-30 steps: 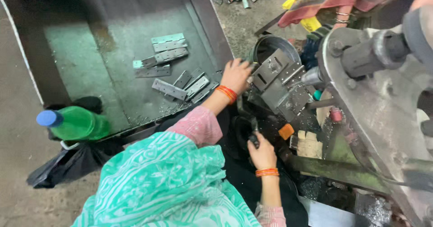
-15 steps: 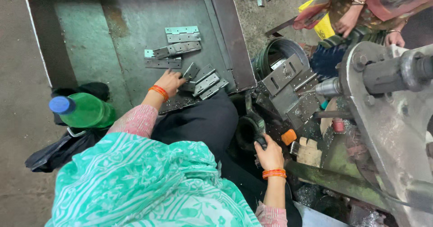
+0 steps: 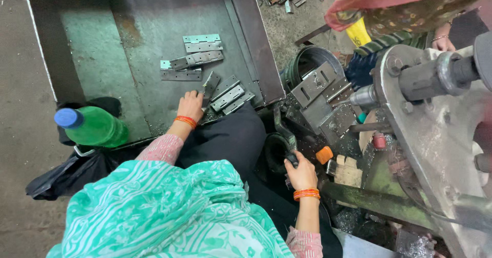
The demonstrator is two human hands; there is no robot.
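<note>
Hinge (image 3: 209,84) lies in tray (image 3: 128,27), just past left hand (image 3: 190,105), fingertips touching it; long axis angled away up-right. Left hand loosely spread, gripping nothing. Right hand (image 3: 301,173) well apart, closed round dark lever (image 3: 285,135) at machine (image 3: 441,135).

Left hand (image 3: 190,106) reaching into grey metal tray (image 3: 102,43), fingers on a flat grey steel hinge (image 3: 208,85); more hinges just beyond. Right hand (image 3: 301,173) grips black lever handle (image 3: 291,159), right of tray. Green plastic bottle (image 3: 92,127) left of tray's near edge.
</note>
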